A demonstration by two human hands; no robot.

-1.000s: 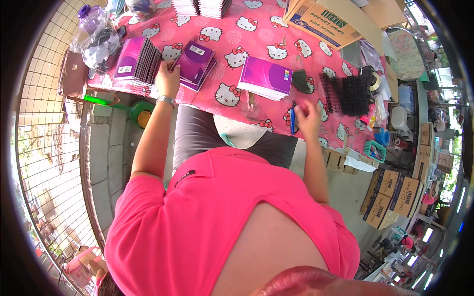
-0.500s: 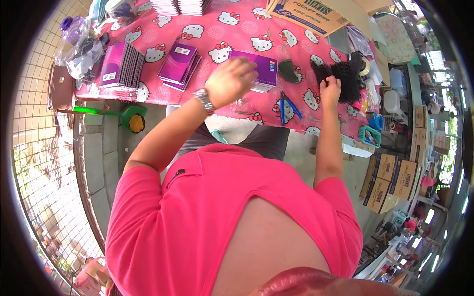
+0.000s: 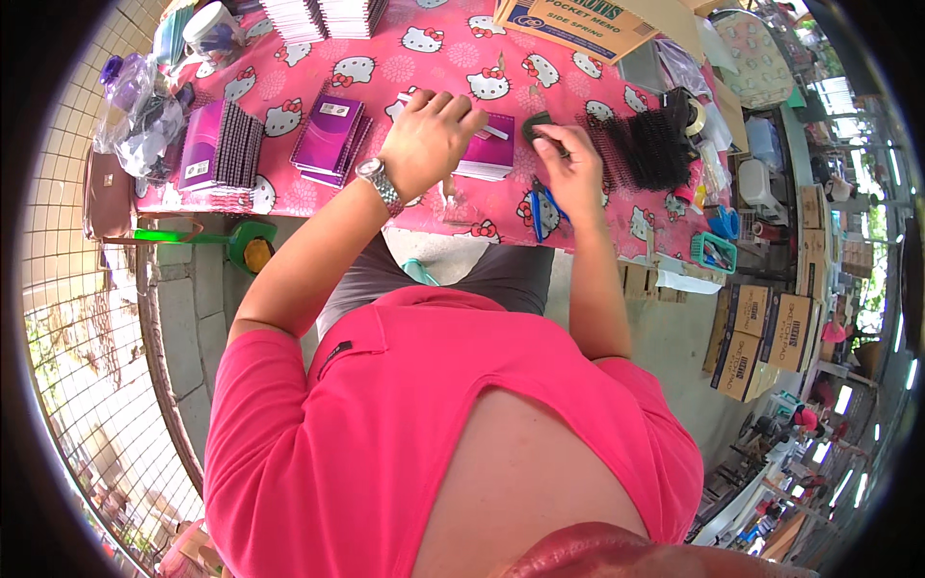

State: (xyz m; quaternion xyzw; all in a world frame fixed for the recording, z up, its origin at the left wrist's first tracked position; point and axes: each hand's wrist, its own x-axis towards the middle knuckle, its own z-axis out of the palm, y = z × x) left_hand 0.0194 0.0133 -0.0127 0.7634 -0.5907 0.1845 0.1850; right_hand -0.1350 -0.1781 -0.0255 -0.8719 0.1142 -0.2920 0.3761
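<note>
My left hand (image 3: 436, 133), with a metal watch (image 3: 378, 183) at its wrist, is curled over the left part of a purple notebook (image 3: 491, 154). A pale strip (image 3: 405, 97) shows beside its fingers; what they grip is hidden. My right hand (image 3: 570, 164) is at the notebook's right, thumb and fingertips drawn together beside a dark green piece (image 3: 537, 125). Anything between those fingertips is too small to make out. Blue-handled pliers (image 3: 545, 214) lie just below it. Right of this hand is a heap of black spiral binding coils (image 3: 647, 149).
Two stacks of purple spiral notebooks, one larger (image 3: 220, 144) and one smaller (image 3: 332, 140), sit at the left on the pink patterned cloth (image 3: 385, 67). A cardboard box (image 3: 578, 29) stands at the back. A teal basket (image 3: 713, 252) is at the right edge.
My right hand has moved left from the black coils to beside the notebook. My left hand has turned, its fingers now bent over the notebook. The view has shifted slightly.
</note>
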